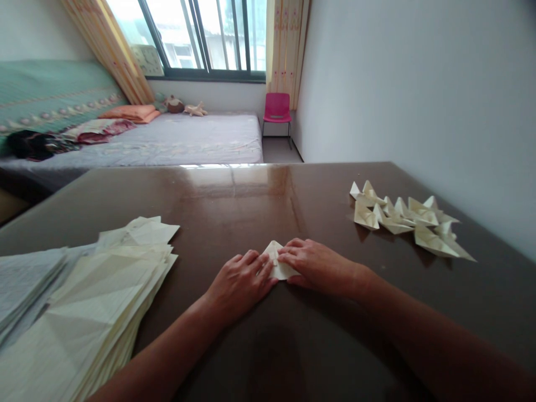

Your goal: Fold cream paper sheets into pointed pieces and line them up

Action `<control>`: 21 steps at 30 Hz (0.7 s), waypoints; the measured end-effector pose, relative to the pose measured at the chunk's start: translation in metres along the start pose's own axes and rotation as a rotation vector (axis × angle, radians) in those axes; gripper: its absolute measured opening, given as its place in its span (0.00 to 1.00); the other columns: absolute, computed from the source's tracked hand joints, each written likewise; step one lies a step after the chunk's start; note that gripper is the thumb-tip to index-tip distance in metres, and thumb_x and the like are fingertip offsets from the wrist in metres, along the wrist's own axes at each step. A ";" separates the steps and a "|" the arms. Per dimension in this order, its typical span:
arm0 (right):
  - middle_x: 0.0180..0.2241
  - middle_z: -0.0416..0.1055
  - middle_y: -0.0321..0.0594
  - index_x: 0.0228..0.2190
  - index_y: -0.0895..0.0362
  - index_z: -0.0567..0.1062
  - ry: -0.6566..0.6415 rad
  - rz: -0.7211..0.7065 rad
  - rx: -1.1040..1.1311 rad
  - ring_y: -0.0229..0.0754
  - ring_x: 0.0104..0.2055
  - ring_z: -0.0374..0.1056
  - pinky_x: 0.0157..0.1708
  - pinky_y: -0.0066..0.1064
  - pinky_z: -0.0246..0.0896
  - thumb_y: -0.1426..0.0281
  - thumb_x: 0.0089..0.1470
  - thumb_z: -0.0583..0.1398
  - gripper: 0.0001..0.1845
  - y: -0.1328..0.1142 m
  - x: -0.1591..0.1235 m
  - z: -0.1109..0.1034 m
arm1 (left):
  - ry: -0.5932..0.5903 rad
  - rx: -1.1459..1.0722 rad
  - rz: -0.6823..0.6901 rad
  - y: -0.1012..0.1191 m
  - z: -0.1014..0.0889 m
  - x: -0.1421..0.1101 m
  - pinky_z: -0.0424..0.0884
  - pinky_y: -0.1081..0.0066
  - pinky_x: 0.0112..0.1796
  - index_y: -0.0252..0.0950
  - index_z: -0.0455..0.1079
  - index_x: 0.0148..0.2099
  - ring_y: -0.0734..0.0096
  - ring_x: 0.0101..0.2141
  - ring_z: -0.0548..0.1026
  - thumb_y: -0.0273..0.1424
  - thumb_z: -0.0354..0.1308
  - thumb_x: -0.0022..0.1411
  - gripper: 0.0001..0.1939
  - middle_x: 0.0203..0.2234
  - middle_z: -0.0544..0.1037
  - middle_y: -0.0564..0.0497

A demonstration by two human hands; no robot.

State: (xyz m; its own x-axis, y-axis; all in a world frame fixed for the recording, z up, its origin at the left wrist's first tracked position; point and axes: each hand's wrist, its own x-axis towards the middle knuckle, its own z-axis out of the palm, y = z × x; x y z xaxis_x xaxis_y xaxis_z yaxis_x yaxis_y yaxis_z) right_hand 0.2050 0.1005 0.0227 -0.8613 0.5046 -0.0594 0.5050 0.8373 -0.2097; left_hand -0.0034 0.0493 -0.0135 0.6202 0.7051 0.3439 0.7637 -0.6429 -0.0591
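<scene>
A small cream sheet of folded paper lies on the brown table, its pointed top facing away from me. My left hand presses on its left side, fingers together and thumb at the near edge. From the right, my right hand holds the other side, fingertips on the paper near its middle and thumb low at the edge. Both hands cover much of the paper, so only the tip and a strip in the centre show.
Several folded paper boats stand at the right of the glossy table. Creased cream sheets are stacked at the left, beside printed papers. Beyond are a bed, a pink chair and a window; a white wall borders the right.
</scene>
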 end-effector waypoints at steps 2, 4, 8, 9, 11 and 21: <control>0.48 0.70 0.47 0.46 0.59 0.72 0.005 -0.014 0.011 0.45 0.52 0.62 0.51 0.36 0.58 0.68 0.53 0.60 0.18 0.001 0.000 0.000 | -0.011 -0.004 -0.002 0.000 0.000 0.000 0.68 0.67 0.37 0.37 0.69 0.48 0.65 0.41 0.71 0.37 0.50 0.65 0.14 0.41 0.76 0.47; 0.49 0.70 0.46 0.47 0.58 0.72 0.007 -0.024 0.018 0.45 0.52 0.62 0.51 0.36 0.58 0.69 0.53 0.61 0.19 0.002 0.000 0.000 | -0.023 -0.007 -0.002 0.000 -0.001 -0.001 0.68 0.66 0.37 0.36 0.68 0.49 0.65 0.41 0.71 0.39 0.51 0.65 0.15 0.41 0.76 0.46; 0.48 0.71 0.46 0.47 0.58 0.72 0.007 -0.021 0.020 0.45 0.52 0.62 0.51 0.36 0.59 0.69 0.52 0.61 0.19 0.002 -0.001 0.000 | -0.046 0.002 -0.001 -0.001 0.000 -0.001 0.68 0.65 0.37 0.37 0.68 0.50 0.63 0.42 0.71 0.42 0.52 0.63 0.18 0.42 0.76 0.46; 0.47 0.71 0.46 0.47 0.58 0.72 0.007 -0.020 0.022 0.45 0.52 0.62 0.50 0.36 0.59 0.69 0.52 0.61 0.19 0.002 -0.001 0.000 | -0.054 0.006 -0.002 -0.001 0.000 -0.001 0.68 0.64 0.38 0.37 0.68 0.50 0.63 0.42 0.71 0.42 0.52 0.63 0.18 0.42 0.76 0.47; 0.47 0.71 0.46 0.47 0.57 0.72 0.009 -0.017 0.024 0.45 0.52 0.62 0.50 0.36 0.59 0.69 0.53 0.60 0.18 0.002 -0.001 0.000 | -0.064 0.013 -0.002 -0.001 0.001 -0.002 0.68 0.64 0.38 0.37 0.68 0.51 0.62 0.42 0.71 0.42 0.52 0.63 0.19 0.43 0.75 0.47; 0.47 0.70 0.47 0.47 0.57 0.71 0.001 -0.001 -0.028 0.47 0.51 0.62 0.49 0.39 0.59 0.66 0.54 0.59 0.19 0.002 0.001 0.004 | -0.042 0.028 0.007 -0.002 0.003 -0.001 0.69 0.64 0.36 0.37 0.68 0.50 0.63 0.41 0.71 0.41 0.50 0.65 0.18 0.44 0.76 0.48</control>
State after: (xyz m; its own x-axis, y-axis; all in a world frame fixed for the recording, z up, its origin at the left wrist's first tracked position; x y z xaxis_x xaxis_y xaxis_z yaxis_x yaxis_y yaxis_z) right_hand 0.2051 0.1016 0.0179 -0.8619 0.5037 -0.0584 0.5052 0.8434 -0.1828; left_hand -0.0052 0.0510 -0.0170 0.6324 0.7128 0.3033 0.7634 -0.6399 -0.0881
